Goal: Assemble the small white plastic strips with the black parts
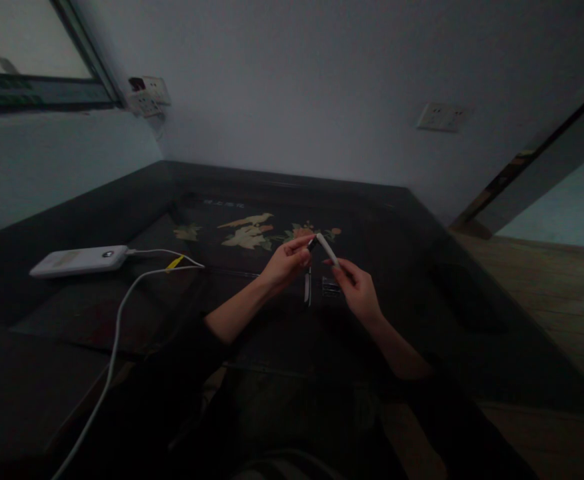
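Over the middle of the dark table (282, 333), my left hand (289, 261) pinches a small black piece (313, 244) between thumb and fingertips. My right hand (356, 283) grips the lower end of a slim white, slightly curved strip (327, 249). The strip's upper end meets the black piece at an angle; whether they are joined cannot be made out. Below, between my hands, a short pale strip (307, 288) lies on the table. A small dark item with shiny lines (331, 287) lies close to my right hand, too dim to name.
A white power bank (79, 261) lies at the left, with a white cable (119, 327) bearing a yellow tag (175, 263) running toward me. Bird and flower decoration (247, 233) marks the tabletop. A dark flat object (467, 297) lies at the right. Wall sockets (442, 117) are behind.
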Action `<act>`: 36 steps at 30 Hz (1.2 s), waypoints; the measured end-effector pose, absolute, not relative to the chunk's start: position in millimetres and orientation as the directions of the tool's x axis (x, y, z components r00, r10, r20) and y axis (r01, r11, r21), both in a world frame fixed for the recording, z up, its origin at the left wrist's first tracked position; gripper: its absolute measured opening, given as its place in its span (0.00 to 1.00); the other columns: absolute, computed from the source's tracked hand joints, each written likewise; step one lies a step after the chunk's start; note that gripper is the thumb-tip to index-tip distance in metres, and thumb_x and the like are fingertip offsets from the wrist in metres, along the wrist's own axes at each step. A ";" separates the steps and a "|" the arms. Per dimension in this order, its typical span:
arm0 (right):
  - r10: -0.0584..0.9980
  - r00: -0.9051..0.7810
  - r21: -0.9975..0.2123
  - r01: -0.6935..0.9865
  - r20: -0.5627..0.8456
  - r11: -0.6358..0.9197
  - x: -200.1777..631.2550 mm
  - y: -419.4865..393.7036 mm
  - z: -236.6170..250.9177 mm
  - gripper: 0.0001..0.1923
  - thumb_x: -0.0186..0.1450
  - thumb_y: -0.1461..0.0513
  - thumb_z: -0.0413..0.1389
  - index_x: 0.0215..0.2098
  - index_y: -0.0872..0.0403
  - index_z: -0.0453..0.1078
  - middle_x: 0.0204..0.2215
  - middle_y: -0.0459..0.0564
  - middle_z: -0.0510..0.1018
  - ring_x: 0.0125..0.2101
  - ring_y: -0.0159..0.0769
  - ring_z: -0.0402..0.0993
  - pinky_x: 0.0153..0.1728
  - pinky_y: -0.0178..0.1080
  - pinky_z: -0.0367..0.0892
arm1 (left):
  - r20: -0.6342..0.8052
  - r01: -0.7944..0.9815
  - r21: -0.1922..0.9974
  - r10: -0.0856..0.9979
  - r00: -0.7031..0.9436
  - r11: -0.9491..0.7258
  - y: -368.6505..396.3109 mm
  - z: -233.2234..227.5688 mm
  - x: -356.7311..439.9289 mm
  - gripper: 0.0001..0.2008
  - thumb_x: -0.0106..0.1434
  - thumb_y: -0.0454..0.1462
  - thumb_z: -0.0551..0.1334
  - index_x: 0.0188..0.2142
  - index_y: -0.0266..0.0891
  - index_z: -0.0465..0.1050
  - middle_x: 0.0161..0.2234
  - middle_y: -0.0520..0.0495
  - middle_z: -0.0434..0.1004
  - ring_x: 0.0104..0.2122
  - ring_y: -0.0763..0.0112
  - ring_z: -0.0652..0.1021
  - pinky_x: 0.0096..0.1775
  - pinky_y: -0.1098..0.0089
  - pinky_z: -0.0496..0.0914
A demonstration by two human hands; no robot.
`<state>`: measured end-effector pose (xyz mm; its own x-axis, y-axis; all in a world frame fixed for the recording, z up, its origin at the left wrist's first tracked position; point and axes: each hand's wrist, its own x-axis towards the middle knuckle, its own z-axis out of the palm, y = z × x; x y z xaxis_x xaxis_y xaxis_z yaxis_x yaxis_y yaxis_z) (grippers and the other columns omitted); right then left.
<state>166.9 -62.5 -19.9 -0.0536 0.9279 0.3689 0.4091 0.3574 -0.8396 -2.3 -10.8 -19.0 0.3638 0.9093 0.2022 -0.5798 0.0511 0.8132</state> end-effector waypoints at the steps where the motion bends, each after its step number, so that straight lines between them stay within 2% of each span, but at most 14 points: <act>1: 0.928 -0.049 -0.840 0.409 0.369 0.356 166.6 -62.6 -19.8 0.18 0.64 0.53 0.51 0.42 0.57 0.74 0.23 0.47 0.72 0.19 0.28 0.57 0.20 0.32 0.53 | 0.207 -0.578 0.815 0.907 0.366 0.047 -10.1 -19.4 -2.4 0.26 0.43 0.43 0.73 0.43 0.37 0.76 0.18 0.58 0.62 0.20 0.83 0.61 0.27 0.76 0.57; 10: 0.929 -0.096 -0.845 0.390 0.358 0.366 166.6 -64.4 -19.2 0.18 0.64 0.54 0.51 0.43 0.57 0.74 0.29 0.49 0.77 0.23 0.31 0.66 0.22 0.33 0.58 | 0.199 -0.586 0.809 0.914 0.352 0.050 -8.5 -19.4 -1.5 0.27 0.40 0.43 0.74 0.41 0.37 0.76 0.18 0.58 0.64 0.19 0.83 0.61 0.26 0.75 0.57; 17: 0.915 -0.229 -0.840 0.370 0.331 0.397 166.8 -68.0 -20.0 0.18 0.64 0.54 0.50 0.44 0.55 0.74 0.30 0.49 0.77 0.23 0.31 0.66 0.23 0.33 0.61 | 0.164 -0.630 0.773 0.935 0.315 0.077 -9.6 -15.8 0.5 0.24 0.40 0.41 0.74 0.38 0.38 0.76 0.29 0.52 0.73 0.25 0.81 0.69 0.30 0.74 0.62; 23: 0.918 -0.149 -0.830 0.392 0.369 0.397 168.3 -65.1 -18.5 0.18 0.65 0.54 0.50 0.43 0.56 0.74 0.31 0.50 0.77 0.25 0.33 0.68 0.25 0.33 0.61 | 0.180 -0.606 0.792 0.922 0.342 0.071 -13.1 -13.9 -0.2 0.27 0.40 0.43 0.74 0.40 0.36 0.76 0.20 0.56 0.65 0.21 0.83 0.63 0.27 0.76 0.58; 30: 0.929 -0.067 -0.850 0.383 0.365 0.361 169.0 -61.6 -20.6 0.19 0.64 0.53 0.51 0.43 0.57 0.74 0.27 0.48 0.75 0.21 0.29 0.62 0.20 0.32 0.55 | 0.225 -0.585 0.811 0.902 0.368 0.036 -11.5 -17.3 -2.3 0.27 0.43 0.43 0.73 0.43 0.36 0.75 0.18 0.58 0.62 0.20 0.83 0.62 0.26 0.76 0.57; 33: 0.932 -0.091 -0.847 0.393 0.352 0.358 168.6 -62.9 -20.5 0.19 0.64 0.53 0.51 0.43 0.57 0.74 0.23 0.46 0.72 0.19 0.28 0.58 0.19 0.32 0.52 | 0.205 -0.579 0.814 0.911 0.358 0.044 -11.2 -16.8 -1.8 0.27 0.41 0.43 0.73 0.42 0.37 0.75 0.19 0.57 0.65 0.20 0.83 0.62 0.26 0.76 0.58; 36: 0.924 -0.161 -0.842 0.381 0.347 0.383 167.4 -65.4 -18.6 0.18 0.64 0.54 0.51 0.42 0.57 0.75 0.24 0.47 0.74 0.20 0.28 0.59 0.19 0.32 0.54 | 0.175 -0.593 0.803 0.927 0.331 0.060 -10.9 -15.4 -0.8 0.26 0.40 0.42 0.74 0.41 0.38 0.76 0.25 0.54 0.71 0.22 0.83 0.66 0.28 0.76 0.61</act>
